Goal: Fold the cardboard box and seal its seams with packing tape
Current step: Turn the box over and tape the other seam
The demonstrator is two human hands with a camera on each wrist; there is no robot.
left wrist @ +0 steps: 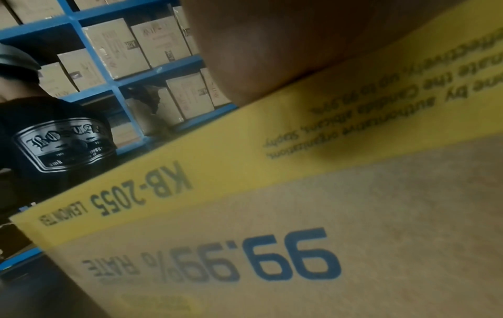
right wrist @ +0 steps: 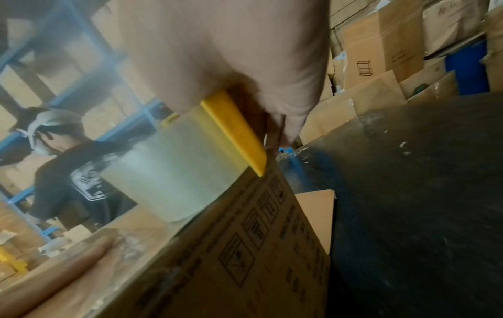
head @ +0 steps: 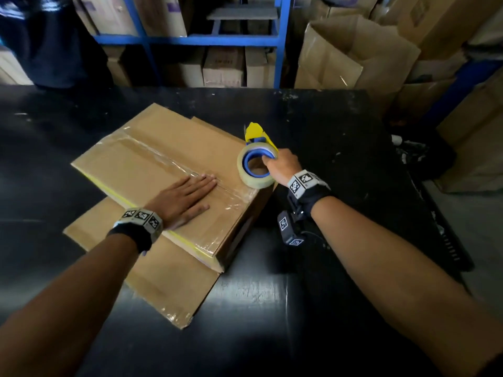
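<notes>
Two hands, one strip of tape

Flat and open, the left hand (head: 183,200) presses down on the cardboard box (head: 152,170), which lies on the black bench (head: 326,126). Its fingertips (head: 209,180) touch the shiny tape line over the middle seam. Just to its right, the right hand (head: 281,165) curls round the tape dispenser (head: 257,159) — the roll sits at the box's far right edge.

My guess: the strip is at its end. To do it well, keep the left hand pushing hard, pull the roll tight and low over the edge, then tip the yellow part to cut — and rub out the bubbles.
</notes>
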